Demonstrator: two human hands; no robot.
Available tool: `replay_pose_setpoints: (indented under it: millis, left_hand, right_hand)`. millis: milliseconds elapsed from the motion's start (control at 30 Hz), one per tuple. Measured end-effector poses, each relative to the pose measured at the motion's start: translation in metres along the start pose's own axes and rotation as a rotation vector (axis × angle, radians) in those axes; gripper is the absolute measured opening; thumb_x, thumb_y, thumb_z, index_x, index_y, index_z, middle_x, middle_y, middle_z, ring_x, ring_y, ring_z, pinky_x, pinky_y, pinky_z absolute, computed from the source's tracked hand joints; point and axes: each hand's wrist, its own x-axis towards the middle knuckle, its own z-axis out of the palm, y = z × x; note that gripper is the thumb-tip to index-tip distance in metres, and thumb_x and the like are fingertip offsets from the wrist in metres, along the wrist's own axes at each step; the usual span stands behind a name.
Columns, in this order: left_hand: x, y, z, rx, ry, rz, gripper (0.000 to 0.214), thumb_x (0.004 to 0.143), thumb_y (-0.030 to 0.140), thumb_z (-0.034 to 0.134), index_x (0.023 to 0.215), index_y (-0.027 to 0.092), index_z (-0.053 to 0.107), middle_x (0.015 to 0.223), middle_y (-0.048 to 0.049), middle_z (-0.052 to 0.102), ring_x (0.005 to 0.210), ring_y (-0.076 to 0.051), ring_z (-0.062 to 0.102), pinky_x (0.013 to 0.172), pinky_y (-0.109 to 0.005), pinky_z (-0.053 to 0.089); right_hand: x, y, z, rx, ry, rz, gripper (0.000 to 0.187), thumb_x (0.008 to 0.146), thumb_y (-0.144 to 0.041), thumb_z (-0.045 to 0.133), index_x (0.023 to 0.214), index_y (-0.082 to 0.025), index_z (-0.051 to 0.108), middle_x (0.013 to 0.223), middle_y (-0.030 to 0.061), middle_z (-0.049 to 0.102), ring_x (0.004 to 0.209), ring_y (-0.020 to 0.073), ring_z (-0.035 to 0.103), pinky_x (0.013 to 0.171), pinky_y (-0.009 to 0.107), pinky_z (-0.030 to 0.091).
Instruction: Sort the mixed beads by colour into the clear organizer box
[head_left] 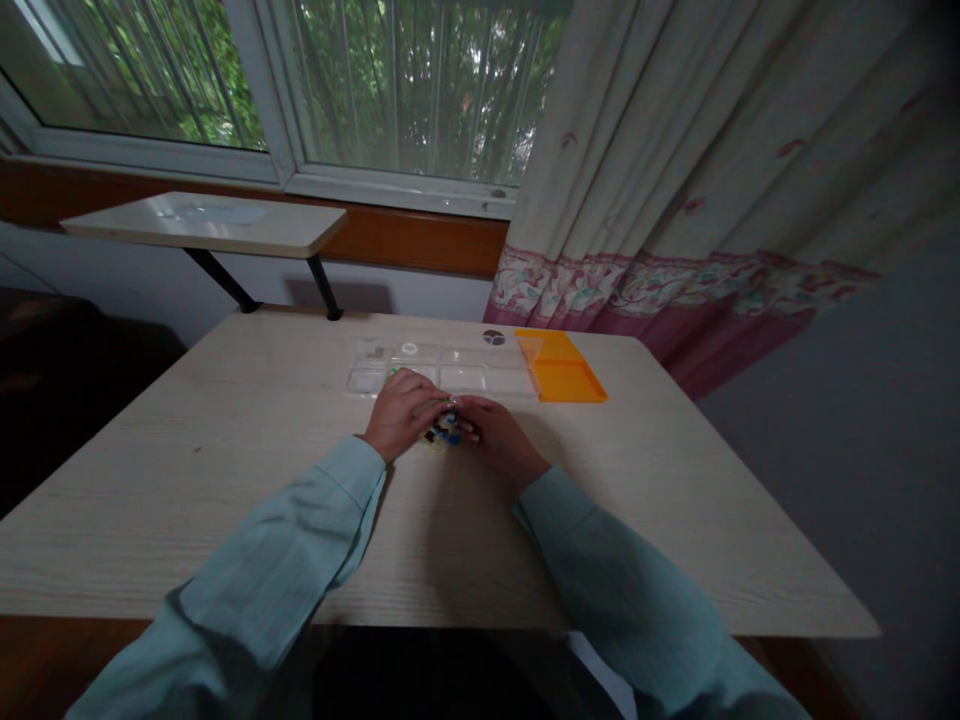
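Observation:
My left hand [401,410] and my right hand [499,435] rest close together on the wooden table [225,470]. Their fingers are curled in over a small heap of coloured pieces [445,432], blue and yellow among them. Which pieces each hand grips is hidden by the fingers. Just beyond the hands lies a clear plastic compartment box [442,368] with a small white ring [409,348] in one back cell. Its orange lid [564,368] lies open at the right end.
A small dark round object [493,337] sits behind the box. A pale shelf on black legs [210,222] stands at the back left under the window. A patterned curtain [675,200] hangs at the right.

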Motion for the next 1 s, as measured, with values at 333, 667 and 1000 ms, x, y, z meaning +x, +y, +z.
replay_pose_setpoints:
  millis: [333, 667, 1000]
  left_hand:
    - [0.002, -0.032, -0.010, 0.130, 0.116, -0.151, 0.023, 0.088, 0.041, 0.060, 0.087, 0.021, 0.072, 0.085, -0.0046, 0.067, 0.088, -0.020, 0.056, 0.083, -0.037, 0.043]
    - [-0.004, -0.055, -0.009, 0.196, 0.164, -0.274, 0.024, 0.089, 0.039, 0.057, 0.091, 0.022, 0.074, 0.087, -0.0049, 0.065, 0.090, -0.021, 0.054, 0.086, -0.039, 0.041]
    - [-0.003, -0.049, -0.010, 0.182, 0.162, -0.305, 0.026, 0.089, 0.042, 0.056, 0.088, 0.022, 0.073, 0.085, -0.0042, 0.066, 0.090, -0.021, 0.054, 0.086, -0.038, 0.042]
  right_hand:
    - [0.021, 0.003, -0.047, -0.944, 0.371, -0.557, 0.016, 0.082, -0.029, 0.059, 0.078, -0.018, 0.070, 0.086, 0.0059, 0.062, 0.081, 0.0170, 0.056, 0.077, 0.031, 0.046]
    - [0.023, 0.003, -0.032, -1.484, 0.202, -0.587, 0.011, 0.084, -0.021, 0.062, 0.085, -0.019, 0.072, 0.094, 0.0074, 0.060, 0.091, 0.0201, 0.050, 0.081, 0.032, 0.038]
    - [0.016, -0.001, -0.021, -1.589, 0.240, -0.473, 0.013, 0.085, -0.022, 0.061, 0.093, -0.021, 0.071, 0.094, 0.0068, 0.060, 0.092, 0.0199, 0.048, 0.077, 0.030, 0.034]
